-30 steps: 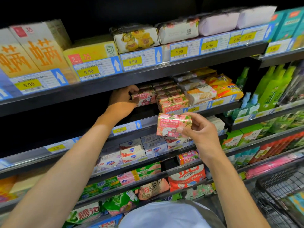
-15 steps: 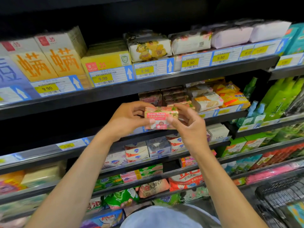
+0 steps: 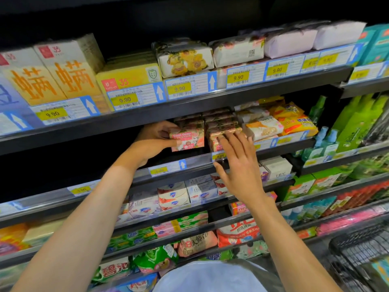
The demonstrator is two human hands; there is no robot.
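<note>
We note the left hand (image 3: pixel 154 138) gripping a pink Goat Soap box (image 3: pixel 188 138), fingers curled round its left end. The box is at the front of the second shelf (image 3: pixel 200 159), just left of a stack of like boxes (image 3: pixel 221 125). The right hand (image 3: pixel 240 167) is spread flat and holds nothing, its fingertips (image 3: pixel 228 135) touching that stack's front.

Shop aisle, soap section. We see tiered dark metal shelves (image 3: pixel 189 109) whose front rails carry white-and-yellow paper price labels (image 3: pixel 180 88) marked 9.90, above the fingers (image 3: pixel 230 142) of the right hand (image 3: pixel 242 171); rows of boxed white cardboard soap packs (image 3: pixel 173 196) just below those fingers; and a black wire shopping trolley (image 3: pixel 357 247) lower, to their right.
</note>
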